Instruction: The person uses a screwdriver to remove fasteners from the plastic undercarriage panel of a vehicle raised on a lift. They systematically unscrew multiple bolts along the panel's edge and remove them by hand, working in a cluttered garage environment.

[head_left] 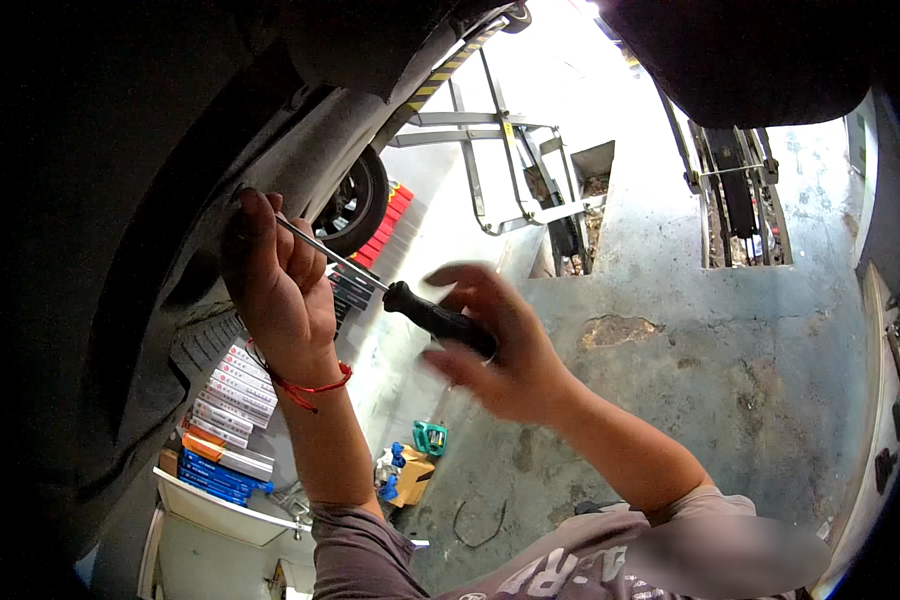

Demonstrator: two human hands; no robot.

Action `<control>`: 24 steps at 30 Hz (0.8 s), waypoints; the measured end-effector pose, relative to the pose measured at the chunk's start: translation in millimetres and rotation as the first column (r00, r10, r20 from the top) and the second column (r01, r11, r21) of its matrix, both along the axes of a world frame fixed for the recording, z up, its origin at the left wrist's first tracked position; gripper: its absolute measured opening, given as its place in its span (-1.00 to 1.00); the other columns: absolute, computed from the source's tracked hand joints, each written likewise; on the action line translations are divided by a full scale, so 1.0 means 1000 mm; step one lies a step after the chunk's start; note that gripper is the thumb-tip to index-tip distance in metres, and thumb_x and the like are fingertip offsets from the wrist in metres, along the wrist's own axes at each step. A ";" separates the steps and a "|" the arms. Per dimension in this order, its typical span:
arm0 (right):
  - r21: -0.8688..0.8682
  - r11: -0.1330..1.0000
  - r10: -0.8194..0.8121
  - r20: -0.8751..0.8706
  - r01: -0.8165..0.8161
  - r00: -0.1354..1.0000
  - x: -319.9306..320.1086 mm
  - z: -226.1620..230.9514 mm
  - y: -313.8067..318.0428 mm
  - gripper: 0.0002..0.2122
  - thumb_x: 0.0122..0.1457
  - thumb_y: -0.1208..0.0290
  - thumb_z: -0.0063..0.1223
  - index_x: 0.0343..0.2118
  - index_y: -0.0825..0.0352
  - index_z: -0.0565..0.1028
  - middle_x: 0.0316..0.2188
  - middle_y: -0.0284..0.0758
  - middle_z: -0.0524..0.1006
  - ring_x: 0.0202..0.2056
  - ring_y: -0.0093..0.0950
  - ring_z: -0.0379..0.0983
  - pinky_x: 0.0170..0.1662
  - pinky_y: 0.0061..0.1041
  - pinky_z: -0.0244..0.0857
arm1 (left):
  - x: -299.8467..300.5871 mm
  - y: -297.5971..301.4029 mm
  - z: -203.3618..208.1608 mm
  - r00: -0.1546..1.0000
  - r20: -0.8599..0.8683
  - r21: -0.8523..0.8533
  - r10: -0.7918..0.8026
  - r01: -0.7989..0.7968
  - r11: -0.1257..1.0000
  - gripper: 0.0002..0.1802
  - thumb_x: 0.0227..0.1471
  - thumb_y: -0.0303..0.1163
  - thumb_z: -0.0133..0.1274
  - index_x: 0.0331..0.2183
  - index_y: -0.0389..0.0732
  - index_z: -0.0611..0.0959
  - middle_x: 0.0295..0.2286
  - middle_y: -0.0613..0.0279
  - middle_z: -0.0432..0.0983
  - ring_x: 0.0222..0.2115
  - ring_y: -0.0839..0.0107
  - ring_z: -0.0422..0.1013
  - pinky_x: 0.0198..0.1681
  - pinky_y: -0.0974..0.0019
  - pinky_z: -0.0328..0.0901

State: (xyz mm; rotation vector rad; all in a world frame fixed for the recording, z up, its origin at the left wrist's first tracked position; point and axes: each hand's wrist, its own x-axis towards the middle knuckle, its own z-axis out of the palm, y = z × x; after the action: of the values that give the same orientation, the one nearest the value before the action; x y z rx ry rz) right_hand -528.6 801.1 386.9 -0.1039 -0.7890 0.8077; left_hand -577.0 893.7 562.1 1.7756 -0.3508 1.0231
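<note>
A screwdriver with a black handle [436, 316] and a thin metal shaft [335, 255] slants up to the left. My left hand [295, 295], with a red cord bracelet at its wrist, is raised against a dark curved vehicle panel [185, 225]. Its fingers close around the far part of the shaft, so the tip is hidden. Around the handle is my right hand [520, 355], blurred by motion, thumb below and fingers above, with the handle's butt against the palm. What the tip touches lies in shadow and cannot be made out.
Beyond the hands stand a wheel [360, 205] and a metal scissor-lift frame [470, 125]. A recess [735, 200] is cut into the worn grey floor. Stacked white boxes [232, 400], blue boxes [215, 478], a green jug [430, 438] and a cardboard box [411, 482] are lower left.
</note>
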 end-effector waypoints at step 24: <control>0.030 0.850 -0.511 0.289 0.526 0.809 0.002 0.022 -0.009 -0.71 0.29 0.25 -0.03 -0.15 0.44 0.44 -0.62 -0.46 0.35 -0.62 -0.65 0.24 -0.59 -0.60 0.13 | 0.011 0.020 -0.002 0.993 0.059 0.112 -0.101 0.094 0.989 -0.71 0.17 -0.20 0.09 -0.26 -0.24 0.49 -0.71 0.57 -0.09 -0.71 0.71 -0.20 -0.66 0.49 -0.28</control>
State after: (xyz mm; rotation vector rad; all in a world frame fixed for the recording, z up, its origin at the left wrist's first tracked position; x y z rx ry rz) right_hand -527.1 792.5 408.4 -0.4751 -0.9562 0.2867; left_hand -565.7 913.7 560.1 1.8071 -0.5376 1.0096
